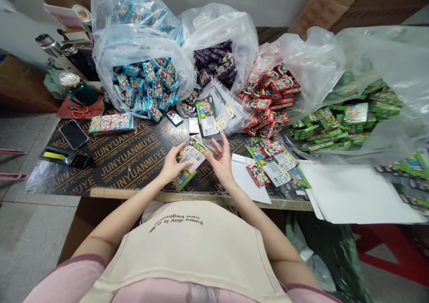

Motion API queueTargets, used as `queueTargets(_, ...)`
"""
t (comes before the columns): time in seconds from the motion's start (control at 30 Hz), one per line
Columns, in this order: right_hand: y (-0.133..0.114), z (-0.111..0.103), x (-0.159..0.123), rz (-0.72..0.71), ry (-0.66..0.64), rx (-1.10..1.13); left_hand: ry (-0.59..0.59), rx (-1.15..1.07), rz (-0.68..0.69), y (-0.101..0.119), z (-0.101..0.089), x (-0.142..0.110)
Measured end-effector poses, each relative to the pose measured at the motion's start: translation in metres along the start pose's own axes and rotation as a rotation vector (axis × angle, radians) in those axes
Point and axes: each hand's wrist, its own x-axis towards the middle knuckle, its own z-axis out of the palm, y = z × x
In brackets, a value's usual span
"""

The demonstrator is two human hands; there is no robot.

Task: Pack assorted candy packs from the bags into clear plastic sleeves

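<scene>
My left hand (172, 164) grips a clear plastic packet (194, 156) with a white barcode label and green printing, its thumb lying across the label. Beside the packet's right edge, my right hand (221, 163) has its fingers spread; whether its thumb touches the packet I cannot tell. Under the left hand a green printed piece (184, 179) lies on the table. Just beyond my hands is a fanned stack of clear printed bags (223, 108). A small blue box (174, 118) lies left of that stack. To the right, several filled packets (278, 171) overlap one another.
Behind stand plastic bags of small blue boxes (147, 84), purple boxes (214, 61), red boxes (271, 88) and green boxes (348, 119). At left are a phone (73, 134), a tape dispenser (65, 157), scissors (79, 111) and flasks (50, 46). White sheets (358, 193) lie right.
</scene>
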Motion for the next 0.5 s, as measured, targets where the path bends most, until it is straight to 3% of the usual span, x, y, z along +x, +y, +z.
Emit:
queueTargets(0.1, -0.003, 0.027, 0.005, 0.245, 0.176, 0.325, 0.150, -0.467, -0.173, -0.001, 0.025, -0.005)
queueTargets(0.2, -0.009, 0.041, 0.018, 0.326, 0.327, 0.442, 0.246, -0.784, -0.255, 0.004, 0.042, -0.012)
queueTargets(0.37, -0.024, 0.044, 0.031, 0.407, 0.230, 0.443, 0.318, -1.090, -0.414, 0.020, 0.041, -0.006)
queueTargets(0.5, -0.028, 0.039, 0.023, 0.346, 0.193, 0.512, 0.349, -1.145, -0.501, 0.027, 0.031, 0.009)
